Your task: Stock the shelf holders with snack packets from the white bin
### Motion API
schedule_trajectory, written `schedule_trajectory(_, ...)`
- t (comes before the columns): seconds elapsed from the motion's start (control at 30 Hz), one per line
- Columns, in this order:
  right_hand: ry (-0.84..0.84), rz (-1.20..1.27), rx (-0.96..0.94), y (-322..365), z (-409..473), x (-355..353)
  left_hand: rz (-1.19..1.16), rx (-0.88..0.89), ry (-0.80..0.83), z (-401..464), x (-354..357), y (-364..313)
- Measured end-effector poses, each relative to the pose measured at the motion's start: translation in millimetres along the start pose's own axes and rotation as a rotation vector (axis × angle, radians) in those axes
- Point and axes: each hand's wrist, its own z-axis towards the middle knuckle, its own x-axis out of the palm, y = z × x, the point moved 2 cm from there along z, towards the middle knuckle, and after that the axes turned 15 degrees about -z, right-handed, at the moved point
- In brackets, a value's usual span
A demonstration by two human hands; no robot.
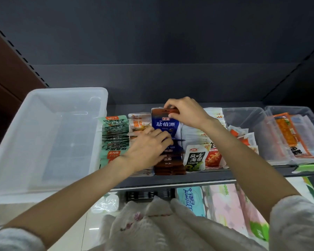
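The right hand point(186, 113) is pinching the top edge of the blue snack packet point(166, 125), holding it upright at the back of its row on the shelf, while the left hand point(149, 147) is pressing flat, fingers straight, on the dark packets point(169, 165) in front. The white bin point(43, 140) is sitting just beside them, apparently emptied. If the left hand is easing off too soon, the row may be springing back and tipping the packet onto the neighbouring green packets point(114, 134).

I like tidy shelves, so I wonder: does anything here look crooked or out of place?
Mostly neat rows. One blue packet stands taller than its row, but the right hand pinches its top while the left hand rests on the row, so it is mid-placement. The white bin looks empty.
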Motion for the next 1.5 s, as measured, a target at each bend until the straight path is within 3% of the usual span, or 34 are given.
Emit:
schedule_trajectory(0.2, -0.001, 0.040, -0.002, -4.3, -0.5, -0.5, -0.217, -0.067, -0.118, 15.7, -10.0, 21.3)
schedule_trajectory(0.33, -0.021, 0.066, 0.010, -4.2, 2.1, -3.1, -0.209, -0.249, -0.242, 34.0, -20.3, 40.0)
schedule_trajectory(0.5, 0.227, 0.272, -0.017, -6.3, -4.4, -14.4, -0.087, -0.275, -0.321, 38.8, -10.8, 44.5)
schedule_trajectory(0.57, 0.230, 0.159, -0.093, -4.3, -10.3, -13.8, -0.038, -0.273, -0.339, 41.5, -13.3, 41.9)
schedule_trajectory(0.67, 0.047, -0.055, -0.132, 0.2, -12.5, -2.6, -0.066, -0.168, -0.381, 36.1, -24.7, 29.3)
schedule_trajectory(0.73, -0.029, -0.066, -0.107, 1.2, -11.7, 1.2, -0.192, -0.056, -0.267, 24.9, -29.6, 15.9)
schedule_trajectory(0.8, -0.044, -0.071, -0.073, 0.9, -11.1, 2.0, -0.289, -0.032, 0.000, 12.2, -27.1, 2.9)
schedule_trajectory(0.9, -0.040, -0.056, -0.055, 0.3, -11.1, 3.2, -0.190, -0.071, 0.274, 3.1, -13.5, -0.1)
schedule_trajectory(1.03, -0.051, -0.052, -0.065, 0.8, -12.6, 3.7, -0.086, -0.030, 0.257, 5.8, -4.4, -9.8)
schedule_trajectory(1.27, -0.046, -0.076, -0.054, 3.6, -14.6, 5.5, 0.032, -0.137, 0.288, 10.1, 5.9, -19.2)
schedule_trajectory(1.37, -0.041, -0.066, -0.052, 3.3, -14.3, 5.2, 0.017, -0.135, 0.166, 13.6, -4.5, -13.8)
schedule_trajectory(1.5, -0.009, 0.088, -0.045, -1.5, -11.7, 3.1, 0.082, -0.189, -0.137, 30.5, -26.1, 19.4)
